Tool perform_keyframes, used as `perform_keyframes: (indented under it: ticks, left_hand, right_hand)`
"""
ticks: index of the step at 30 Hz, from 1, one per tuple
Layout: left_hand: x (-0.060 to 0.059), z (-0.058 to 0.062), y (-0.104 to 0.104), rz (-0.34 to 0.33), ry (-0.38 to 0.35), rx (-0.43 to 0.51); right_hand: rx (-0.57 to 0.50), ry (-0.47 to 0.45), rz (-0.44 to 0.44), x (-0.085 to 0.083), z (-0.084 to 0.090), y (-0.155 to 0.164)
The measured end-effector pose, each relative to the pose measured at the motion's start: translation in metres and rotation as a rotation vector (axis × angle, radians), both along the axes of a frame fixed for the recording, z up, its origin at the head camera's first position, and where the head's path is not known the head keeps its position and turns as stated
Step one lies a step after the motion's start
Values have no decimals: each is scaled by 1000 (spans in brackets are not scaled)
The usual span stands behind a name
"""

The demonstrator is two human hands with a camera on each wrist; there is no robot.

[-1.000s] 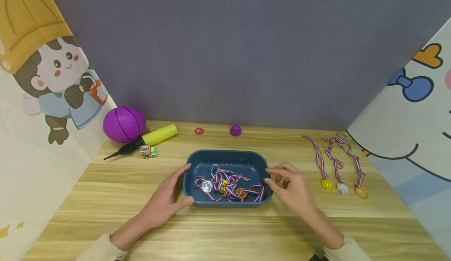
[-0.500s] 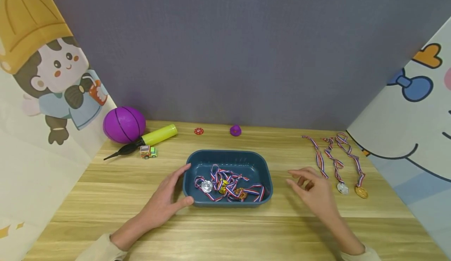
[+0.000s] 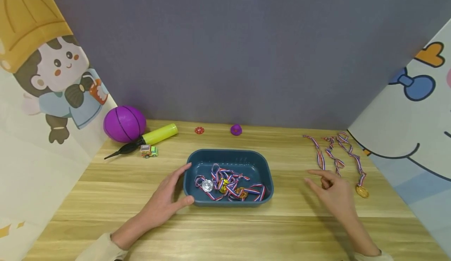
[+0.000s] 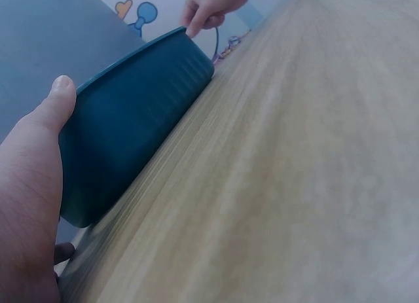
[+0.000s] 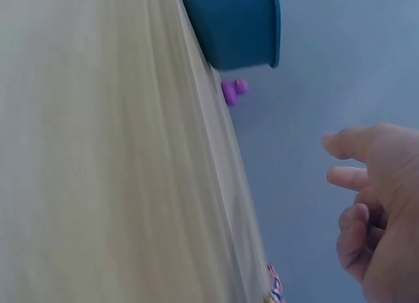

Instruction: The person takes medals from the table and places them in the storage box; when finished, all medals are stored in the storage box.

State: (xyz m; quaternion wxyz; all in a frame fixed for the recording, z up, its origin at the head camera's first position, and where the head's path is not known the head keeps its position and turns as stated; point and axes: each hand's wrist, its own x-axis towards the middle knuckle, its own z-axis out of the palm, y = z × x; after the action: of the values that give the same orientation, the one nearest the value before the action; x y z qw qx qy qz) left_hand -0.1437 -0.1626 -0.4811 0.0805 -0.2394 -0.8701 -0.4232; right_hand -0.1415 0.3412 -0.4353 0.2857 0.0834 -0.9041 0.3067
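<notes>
A: Head view first, biggest things down. What have the hands got?

B: The wooden table (image 3: 225, 229) carries it all. The blue tray (image 3: 229, 163) sits mid-table, and the left hand (image 3: 165, 202) steadies its left end, thumb on the near corner and straight fingers along the side wall, not curled round anything. In the tray lies a tangle of medals (image 3: 227, 186) on striped ribbons.

A: And the right hand?

B: The right hand (image 3: 334, 192) is well clear of the tray, out to its right, relaxed and empty, fingers loosely spread just above the table. It is over the near ends of three ribboned medals laid on the table; only the gold medal (image 3: 361, 191) shows, just to the right of the knuckles. Whether a fingertip touches one of the covered ones, I cannot tell.

A: Which way do they run?

B: Their ribbons (image 3: 334, 153) stretch lengthwise away from the fingers toward the back wall, discs nearest the person. The right hand is much the nearer.

A: Any writing?

B: None readable. The side panels carry cartoon figures only.
</notes>
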Motion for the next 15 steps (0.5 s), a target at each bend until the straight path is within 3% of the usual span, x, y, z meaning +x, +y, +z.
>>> perform_keyframes:
  ticks: [6,15]
  left_hand:
    - [-1,2,1,-9,4,5]
    - [-1,1,1,-2,0,4]
  right_hand:
    - [22,-60,-104,1,4,17]
    - [102,-163,-140,-1,-1,46]
